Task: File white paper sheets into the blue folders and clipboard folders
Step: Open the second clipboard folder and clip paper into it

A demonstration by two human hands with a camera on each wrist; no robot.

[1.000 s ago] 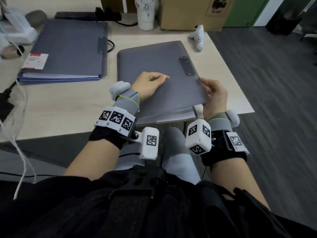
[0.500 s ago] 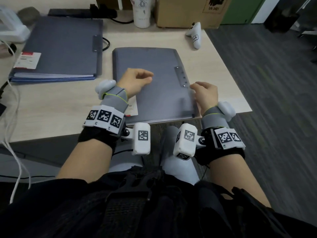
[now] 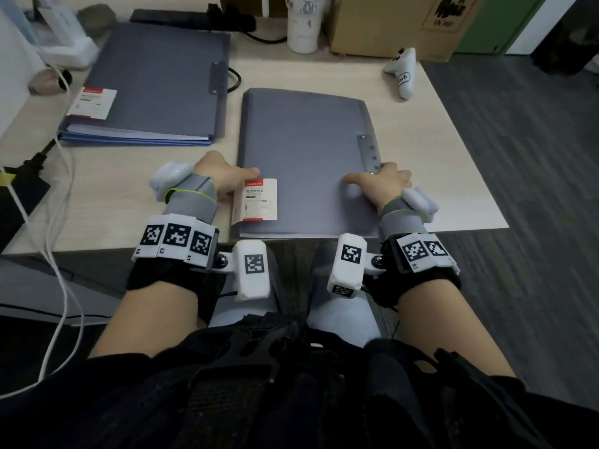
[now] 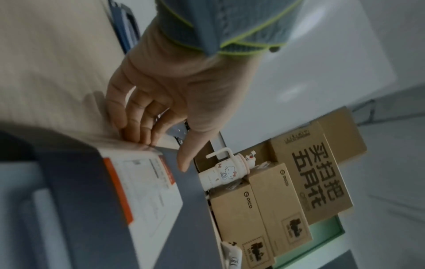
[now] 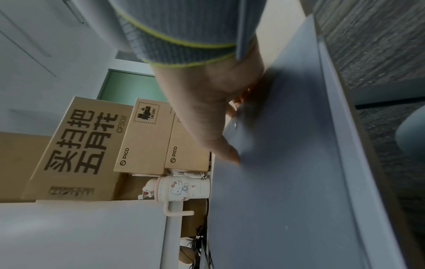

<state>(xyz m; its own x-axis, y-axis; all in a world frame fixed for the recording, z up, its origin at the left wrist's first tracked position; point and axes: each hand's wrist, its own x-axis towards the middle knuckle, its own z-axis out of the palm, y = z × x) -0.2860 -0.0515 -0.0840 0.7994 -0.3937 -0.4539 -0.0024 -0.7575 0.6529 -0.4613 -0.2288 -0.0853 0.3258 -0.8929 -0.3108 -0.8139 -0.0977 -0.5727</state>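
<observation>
A closed grey-blue folder (image 3: 308, 157) lies flat on the desk in front of me, with a red-and-white label (image 3: 257, 200) at its near left and a metal clip strip (image 3: 369, 153) along its right side. White sheet edges (image 3: 308, 235) show at its near edge. My left hand (image 3: 227, 176) holds the folder's left edge, thumb on the cover and fingertips (image 4: 138, 134) at the edge. My right hand (image 3: 379, 179) grips the right edge below the strip, thumb (image 5: 227, 152) flat on the cover, its fingers tucked behind the edge and mostly hidden.
A stack of grey-blue folders (image 3: 155, 89) with paper inside lies at the back left. A white mug (image 3: 303, 24), cardboard boxes (image 3: 389, 24) and a power strip (image 3: 191, 17) line the back. A white controller (image 3: 403, 74) sits back right. Cables (image 3: 48, 222) hang at the left.
The folder went from slanted, its right side held up, to flat and square on the desk. My left hand slid off the cover to the left edge, uncovering the label; my right hand came down.
</observation>
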